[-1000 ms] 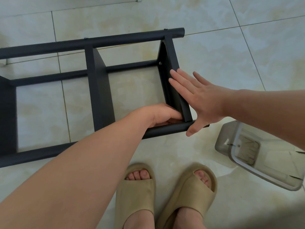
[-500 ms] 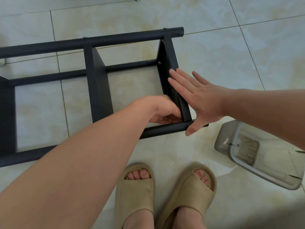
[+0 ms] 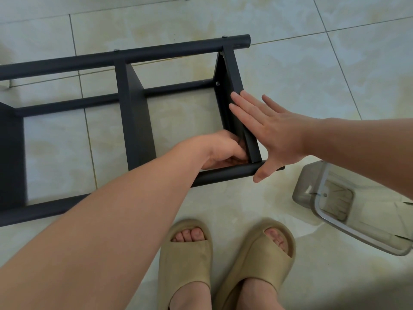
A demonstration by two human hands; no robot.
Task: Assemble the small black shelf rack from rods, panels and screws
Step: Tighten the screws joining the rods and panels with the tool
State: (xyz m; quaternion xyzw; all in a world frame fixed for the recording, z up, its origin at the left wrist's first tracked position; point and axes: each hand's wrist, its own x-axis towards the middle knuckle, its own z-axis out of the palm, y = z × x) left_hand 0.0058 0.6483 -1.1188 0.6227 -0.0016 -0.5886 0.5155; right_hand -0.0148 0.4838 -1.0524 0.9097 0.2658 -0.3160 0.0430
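Note:
The black shelf rack lies on its side on the tiled floor, with long rods running left to right and panels between them. My right hand is flat with fingers spread, pressed against the outer face of the right end panel, the thumb over the near rod. My left hand reaches inside the frame, its fingers curled into the corner where that panel meets the near rod. Whatever is at its fingertips is hidden. A screw head shows on the panel's inner face, higher up.
A middle panel and a left panel divide the frame. A clear plastic container lies tipped on the floor at the right. My feet in beige sandals stand just below the rack.
My left hand has shifted slightly up into the corner, its fingers working there. My right hand and the rack have stayed in place.

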